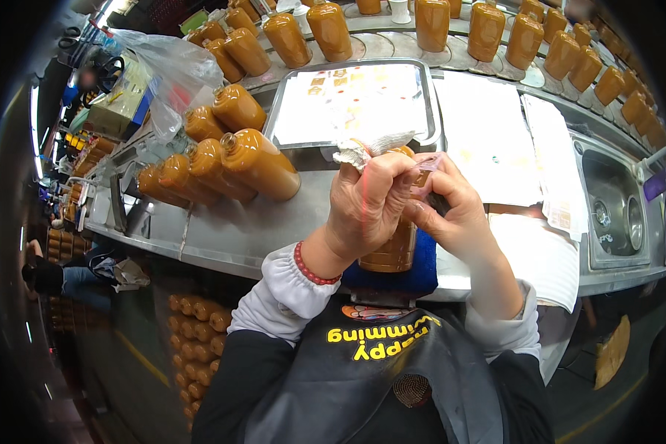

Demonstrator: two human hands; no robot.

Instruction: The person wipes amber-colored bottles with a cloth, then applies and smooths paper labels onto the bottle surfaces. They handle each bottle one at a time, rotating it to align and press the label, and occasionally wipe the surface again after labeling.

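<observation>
Along the worktop's (229, 237) left edge I count about eight bottles (263, 164) lying on their sides, parked clear of the work. At the front edge, my left hand (366, 203) has fingers curled tight around an upright bottle's (392, 248) top and a white wrapper (370, 144), steadying it. My right hand (451, 207) pinches a film strip (425, 166) against its neck. A tray (433, 133) sits behind.
</observation>
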